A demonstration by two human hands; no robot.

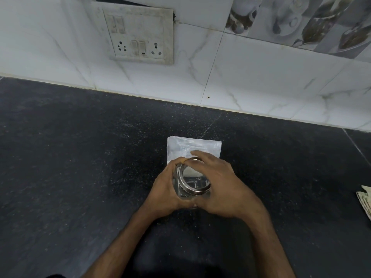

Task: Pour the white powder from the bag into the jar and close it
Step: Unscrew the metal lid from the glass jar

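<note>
While the left hand point(165, 190) and right hand point(225, 187) clasp the jar point(192, 182) before the bag point(193, 146), the dark speckled counter point(80, 157) meets a white tiled wall point(251, 77) bearing a switchboard point(140, 34).

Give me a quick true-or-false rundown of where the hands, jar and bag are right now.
1. Both hands are on the jar. True: the left hand grips the jar and the right hand is on top of it.
2. The bag is held above the jar. False: the bag lies flat on the countertop beyond the jar, toward the wall.
3. The jar stands on a wooden table. False: the countertop is dark speckled stone.
4. The right hand's fingers curl round the metal-rimmed lid. True.
5. A switch panel is on the tiled wall. True.
</note>
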